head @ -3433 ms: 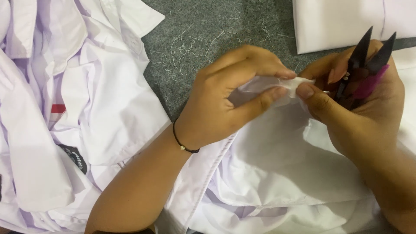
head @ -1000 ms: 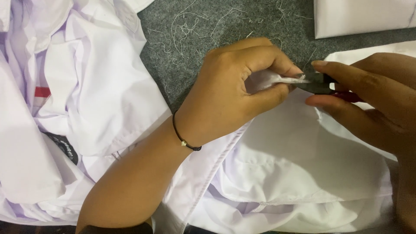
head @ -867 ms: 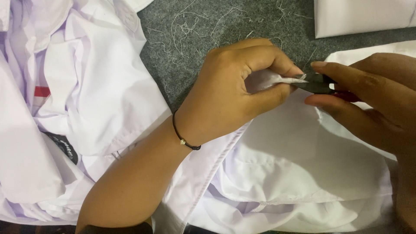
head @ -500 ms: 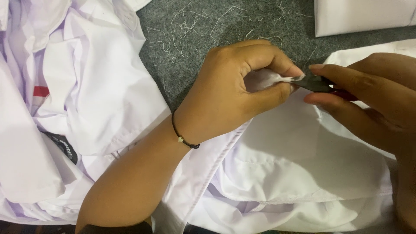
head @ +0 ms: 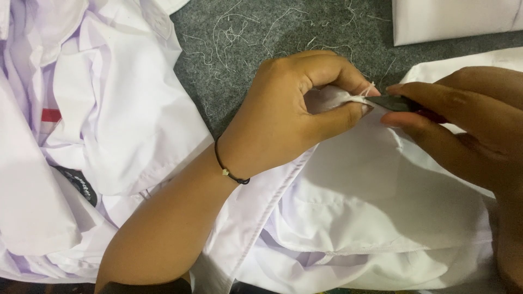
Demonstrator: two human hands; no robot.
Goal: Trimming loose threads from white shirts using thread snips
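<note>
White shirt (head: 381,207) spread on grey felt worktop (head: 305,27), fold pinched shut in left hand (head: 294,114). Dark thread snips (head: 400,103) gripped in right hand (head: 463,120), tips at pinched fold. Cloth judged soft, light, limp; best held taut beside seam.

1. Soft, even overhead light is filling the frame — bright, no harsh glare.
2. White shirt (head: 381,207) is running near overexposed, folds washing out.
3. Left hand (head: 294,109) is casting faint shadow — focus sharp throughout.
</note>
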